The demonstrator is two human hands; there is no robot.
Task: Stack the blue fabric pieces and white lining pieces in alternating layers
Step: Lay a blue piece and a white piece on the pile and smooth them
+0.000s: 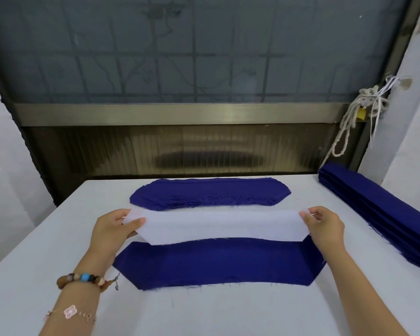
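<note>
The left hand [112, 235] and right hand [325, 229] each pinch an end of the white lining piece [222, 226], stretched over the far edge of the near blue piece [216, 261]. It looks thin, light and limp; taut grips at both ends should keep it flat.

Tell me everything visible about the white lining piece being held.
The white lining piece is a long, plain strip with angled-off ends, and it looks like thin, light fabric. It is stretched flat between the left hand, which pinches its left end, and the right hand, which pinches its right end. In this view its near edge overlaps the far edge of the blue fabric piece; whether the two touch cannot be told.
</note>
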